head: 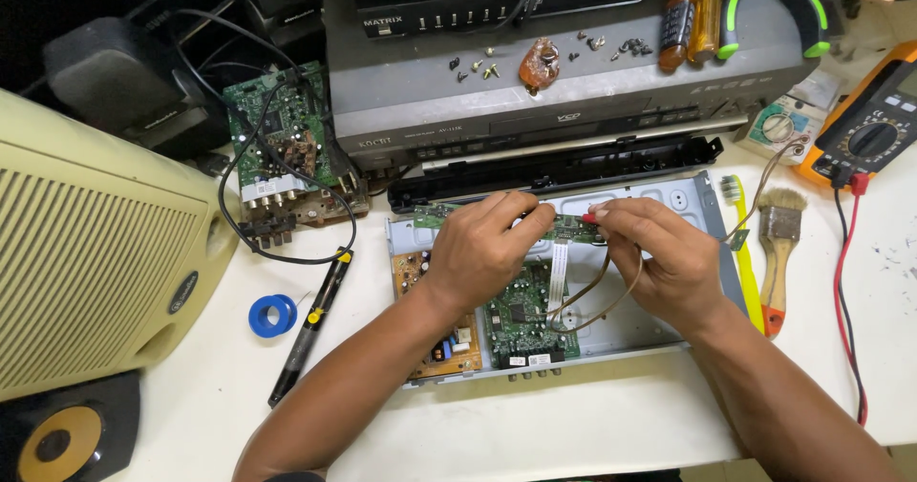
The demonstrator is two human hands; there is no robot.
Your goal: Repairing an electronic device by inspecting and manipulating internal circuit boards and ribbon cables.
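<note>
Hands: two, both over the open player chassis.
Left hand: fingers pinched on the narrow green front board, held along the chassis's far edge.
Right hand: fingers closed on a small red-tipped tool, probably a probe, its tip touching the same board.
Boards inside the chassis: two, one green, one tan.
Brushes: two, a toothbrush and a paintbrush, just right of the chassis.
Loose screws: about a dozen, on the grey deck.
Open room: bare white table along the near edge.
</note>
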